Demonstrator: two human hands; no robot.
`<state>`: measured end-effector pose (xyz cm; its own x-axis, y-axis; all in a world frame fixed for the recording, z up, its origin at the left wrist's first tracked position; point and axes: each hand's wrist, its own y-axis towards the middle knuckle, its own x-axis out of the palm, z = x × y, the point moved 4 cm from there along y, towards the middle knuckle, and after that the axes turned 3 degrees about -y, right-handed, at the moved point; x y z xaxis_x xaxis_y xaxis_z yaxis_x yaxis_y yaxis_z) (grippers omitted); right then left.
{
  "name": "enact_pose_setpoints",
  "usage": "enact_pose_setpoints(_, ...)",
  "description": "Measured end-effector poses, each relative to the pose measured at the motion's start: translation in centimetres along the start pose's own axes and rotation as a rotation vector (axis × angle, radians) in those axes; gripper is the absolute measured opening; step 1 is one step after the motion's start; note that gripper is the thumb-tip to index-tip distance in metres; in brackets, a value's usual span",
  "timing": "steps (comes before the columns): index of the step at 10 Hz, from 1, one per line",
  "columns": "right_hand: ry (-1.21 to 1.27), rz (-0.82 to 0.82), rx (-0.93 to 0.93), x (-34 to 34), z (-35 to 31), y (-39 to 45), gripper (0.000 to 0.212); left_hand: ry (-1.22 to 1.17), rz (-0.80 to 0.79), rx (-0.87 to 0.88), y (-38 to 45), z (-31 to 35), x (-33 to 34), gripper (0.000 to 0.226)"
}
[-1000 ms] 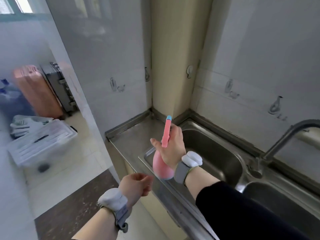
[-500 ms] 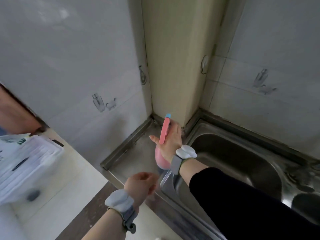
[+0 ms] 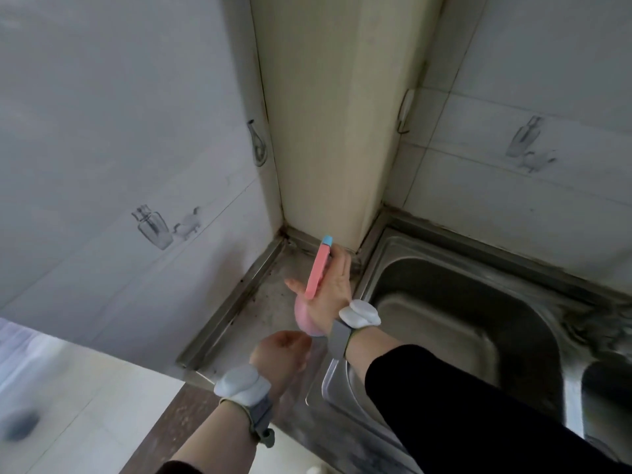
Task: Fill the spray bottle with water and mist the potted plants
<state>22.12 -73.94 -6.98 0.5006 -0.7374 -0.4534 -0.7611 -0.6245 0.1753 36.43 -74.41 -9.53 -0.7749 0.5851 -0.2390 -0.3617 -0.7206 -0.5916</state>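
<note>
My right hand [image 3: 333, 289] holds a pink spray bottle [image 3: 317, 272] with a blue nozzle tip over the steel counter, just left of the sink basin [image 3: 441, 302]. The bottle's rounded pink body [image 3: 304, 319] shows below my palm, and its long pink top points up and away. My left hand [image 3: 282, 354] hovers below and left of the bottle with fingers loosely curled, holding nothing. No plants are in view.
A stainless steel counter [image 3: 260, 302] runs into the corner by a cream pillar [image 3: 328, 114]. Tiled walls rise on both sides. A second basin [image 3: 605, 398] shows at the right edge. The white floor [image 3: 85, 398] lies at lower left.
The view has swung left and down, so the faucet and the boxes on the floor have left the frame. Both hands keep about the same pose around the bottle.
</note>
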Motion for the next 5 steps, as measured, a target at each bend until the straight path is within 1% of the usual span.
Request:
enact_pose_setpoints(1,-0.041,-0.047,0.018,-0.2,0.1,-0.2,0.098,-0.009,-0.013,0.002,-0.2,0.5,0.4,0.016)
enact_pose_setpoints(2,-0.072,-0.081,0.03,-0.8,0.4,-0.6,0.101,0.018,0.001,0.025,-0.1,0.2,0.6,0.03)
enact_pose_setpoints(3,-0.112,-0.159,0.056,-1.9,0.2,-1.2,0.098,0.019,0.008,0.045,-0.8,0.4,0.9,0.026)
enact_pose_setpoints(4,-0.157,-0.249,0.043,-3.3,0.5,-1.6,0.099,0.069,-0.004,0.115,-1.6,1.0,1.3,0.017)
enact_pose_setpoints(5,-0.153,-0.299,0.063,-5.7,0.0,-2.7,0.092,0.109,0.02,0.147,-2.4,1.1,1.7,0.017)
